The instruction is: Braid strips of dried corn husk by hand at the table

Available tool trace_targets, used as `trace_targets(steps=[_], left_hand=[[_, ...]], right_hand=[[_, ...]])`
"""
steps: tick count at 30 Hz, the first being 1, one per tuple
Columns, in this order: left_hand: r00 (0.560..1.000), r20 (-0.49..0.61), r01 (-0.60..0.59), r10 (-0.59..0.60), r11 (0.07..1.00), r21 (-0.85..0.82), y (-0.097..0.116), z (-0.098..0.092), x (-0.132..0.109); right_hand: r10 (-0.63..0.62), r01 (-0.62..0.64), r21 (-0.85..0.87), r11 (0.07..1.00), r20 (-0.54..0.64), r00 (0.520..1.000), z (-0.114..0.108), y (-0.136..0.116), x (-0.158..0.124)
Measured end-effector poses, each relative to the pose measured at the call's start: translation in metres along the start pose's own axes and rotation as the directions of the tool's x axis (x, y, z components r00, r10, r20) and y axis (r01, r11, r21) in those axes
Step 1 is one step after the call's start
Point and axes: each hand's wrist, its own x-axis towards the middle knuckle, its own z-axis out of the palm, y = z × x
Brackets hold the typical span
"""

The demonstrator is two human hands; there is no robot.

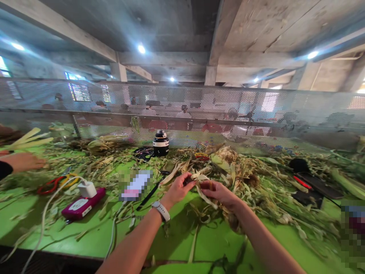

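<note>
Between both my hands a pale strip of corn husk (201, 177) is pinched, and one end of it hangs down to the right. My left hand (179, 188), with a white watch (161, 210) on its wrist, grips the strip from the left with thumb and fingers. From the other side, my right hand (218, 191) closes its fingers on the same husk. Just beyond my hands lies a heap of dry husks (228, 161). Loose husk scraps (203, 215) lie on the green table (176, 243) below them.
Left of my hands are a phone (136, 185), a black pen-like stick (149, 195), a magenta power strip (83, 204) with a white charger, and scissors (57, 183). A black bottle (161, 144) stands before a perforated metal screen (182, 102). Another person's hand (27, 161) is at far left.
</note>
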Motion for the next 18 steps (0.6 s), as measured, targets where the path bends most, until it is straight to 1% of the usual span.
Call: trace_targets(steps=[2,3,4,8,9,11,12,13,14,15,16,17,18], left_hand=[[1.0,0.011,-0.002,0.001,1.0,0.02,-0.001,0.0,-0.001],[1.0,0.015,-0.002,0.001,1.0,0.017,-0.001,0.0,-0.001],[1.0,0.017,-0.002,0.002,1.0,0.007,-0.002,0.0,-0.001],[1.0,0.022,0.006,-0.004,0.998,-0.068,-0.004,-0.001,0.001],[0.999,0.041,0.012,-0.009,0.997,-0.081,-0.005,-0.001,0.001],[0.996,0.09,0.025,-0.017,0.996,-0.088,-0.006,-0.002,0.002],[0.994,0.108,0.028,-0.019,0.996,-0.088,-0.008,-0.003,0.003],[0.993,0.115,0.03,-0.02,0.996,-0.085,-0.01,-0.003,0.004],[0.994,0.106,0.034,-0.024,0.996,-0.084,-0.012,-0.003,0.005],[0.996,0.086,0.041,-0.033,0.995,-0.09,-0.014,-0.003,0.006],[0.997,0.056,0.053,-0.047,0.994,-0.101,-0.015,-0.003,0.006],[0.998,0.02,0.068,-0.067,0.991,-0.113,-0.017,-0.003,0.007],[0.996,-0.014,0.085,-0.087,0.989,-0.122,-0.018,-0.003,0.008]], right_hand=[[0.041,-0.041,-0.008,0.999,0.096,0.995,0.0,0.004,0.0],[0.045,-0.044,-0.015,0.999,0.115,0.992,0.0,0.006,0.001],[0.034,-0.033,-0.02,0.999,0.107,0.994,0.0,0.007,0.002],[-0.051,0.049,-0.084,0.995,-0.022,0.998,-0.001,0.009,0.007],[-0.072,0.065,-0.128,0.99,-0.055,0.996,-0.002,0.009,0.008],[-0.153,0.105,-0.288,0.952,-0.149,0.977,-0.004,0.008,0.008],[-0.229,0.135,-0.393,0.909,-0.202,0.952,-0.004,0.008,0.008],[-0.317,0.163,-0.496,0.853,-0.244,0.916,-0.005,0.008,0.008],[-0.399,0.182,-0.582,0.793,-0.27,0.876,-0.004,0.007,0.008],[-0.456,0.19,-0.638,0.746,-0.282,0.844,-0.004,0.007,0.008],[-0.476,0.189,-0.661,0.726,-0.286,0.831,-0.002,0.007,0.008],[-0.456,0.178,-0.652,0.737,-0.286,0.843,-0.001,0.006,0.008],[-0.402,0.156,-0.614,0.774,-0.286,0.87,0.001,0.006,0.008]])
